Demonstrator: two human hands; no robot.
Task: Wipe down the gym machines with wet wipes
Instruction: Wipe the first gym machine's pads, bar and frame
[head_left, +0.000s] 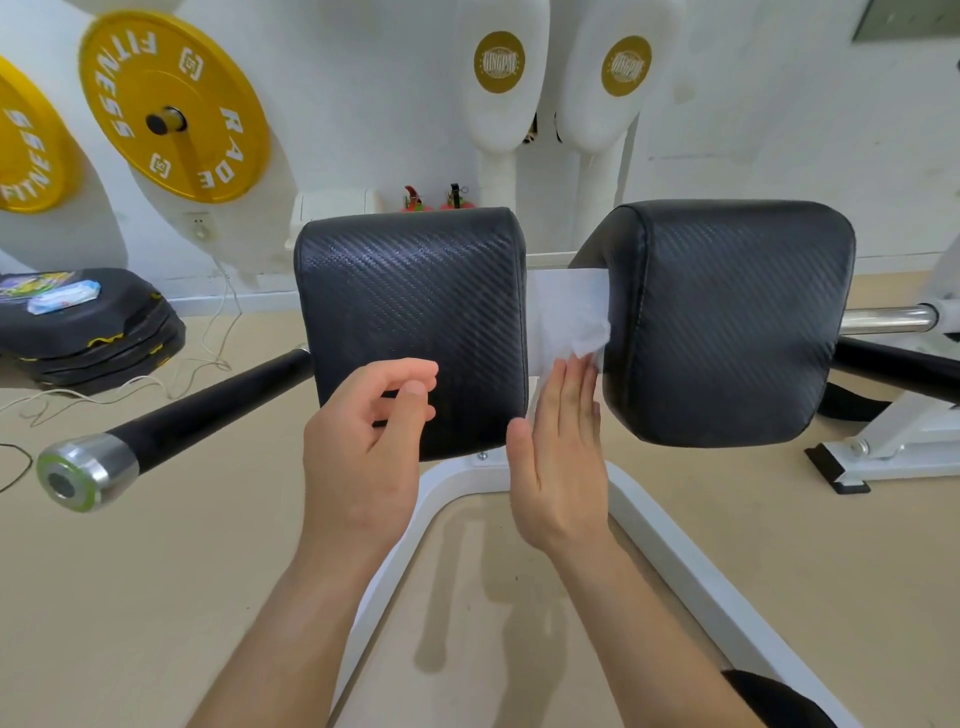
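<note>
Flooring (156, 597) in a tan colour fills the lower part of the view, and a white wall behind carries two yellow weight plates (171, 104) on pegs at upper left. A white machine frame (691, 566) rises from the floor toward the camera's centre and splits into a fork under two black cushions. The cushion on the view's left (415, 306) and the cushion on the view's right (737, 322) stand side by side with a gap between them, both covered in a woven-pattern black skin. A white crossbar (561, 291) shows in that gap. A black bar with a silver end cap (208, 410) sticks out from the left cushion's side toward the lower left, and a chrome bar (883, 319) runs out from the right cushion. A stack of black mats (88, 332) lies on the floor at far left, with a pack of wipes (65, 296) on top.

The left hand (363, 447) hovers in front of the left cushion's lower half, fingers loosely curled with the thumb near the forefinger, holding nothing that can be seen. The right hand (561, 457) is flat, its straight fingers (571, 384) pointing up into the gap and pressing the wet wipe (587, 332) against the crossbar. The wipe is bunched at the fingertips, just beside the right cushion's inner edge.
</note>
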